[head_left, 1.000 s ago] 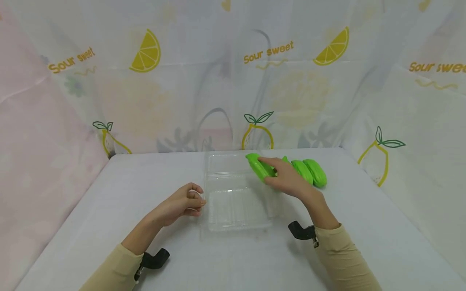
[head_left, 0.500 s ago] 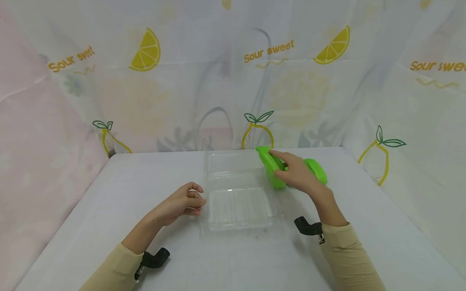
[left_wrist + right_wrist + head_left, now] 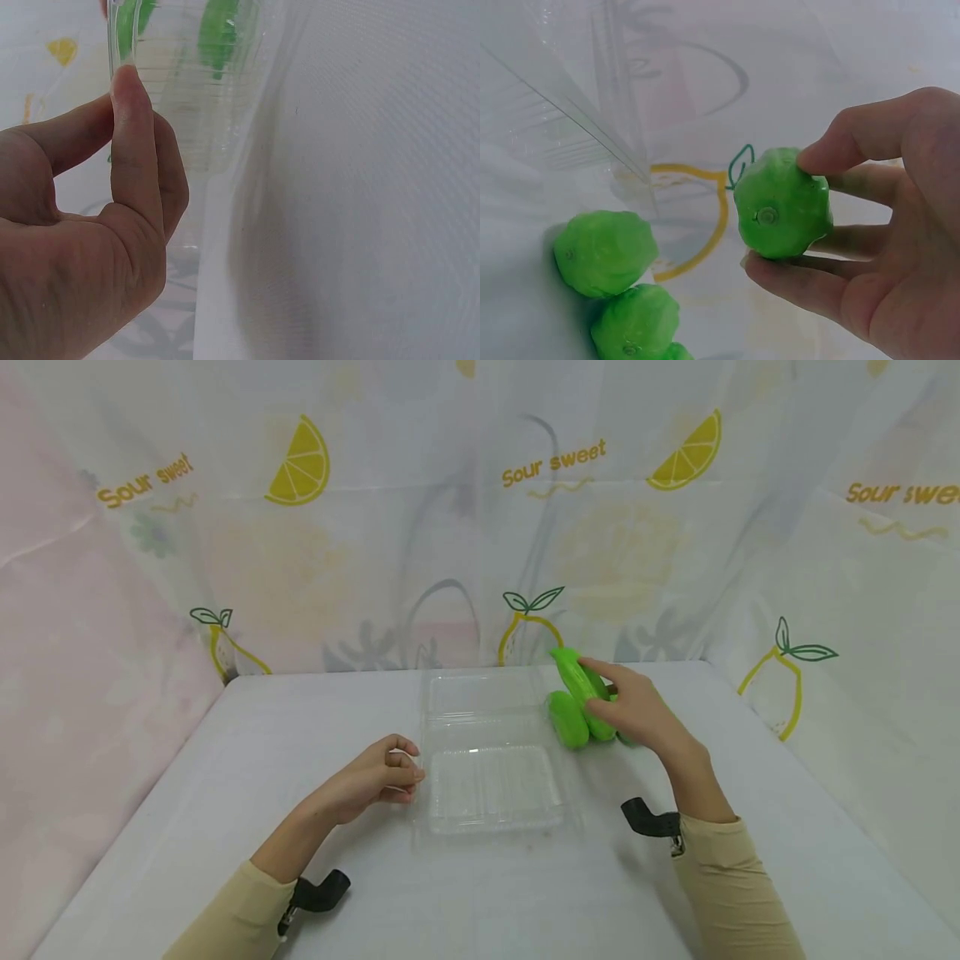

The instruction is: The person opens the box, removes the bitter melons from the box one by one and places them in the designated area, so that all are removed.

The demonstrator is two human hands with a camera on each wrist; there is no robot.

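Note:
In the head view an open clear plastic clamshell box (image 3: 491, 785) stands mid-table, its lid folded toward the back. My left hand (image 3: 378, 781) pinches its left rim; the left wrist view shows the fingertip (image 3: 129, 84) at the plastic edge. To the right of the box, my right hand (image 3: 637, 706) grips a green, ridged bitter melon (image 3: 581, 689) between thumb and fingers. It is held up off the table, as the right wrist view shows its stem end (image 3: 767, 216). Beneath lie more bitter melons (image 3: 567, 720), partly hidden by the hand.
A white cloth covers the table (image 3: 480, 902). Printed curtains (image 3: 375, 552) rise behind it and along both sides. In the right wrist view, a second loose bitter melon (image 3: 637, 322) lies against the first, with part of another below.
My right hand has moved rightward with the bitter melon, from above the box's right edge to over the other bitter melons. The left hand and the box have stayed put.

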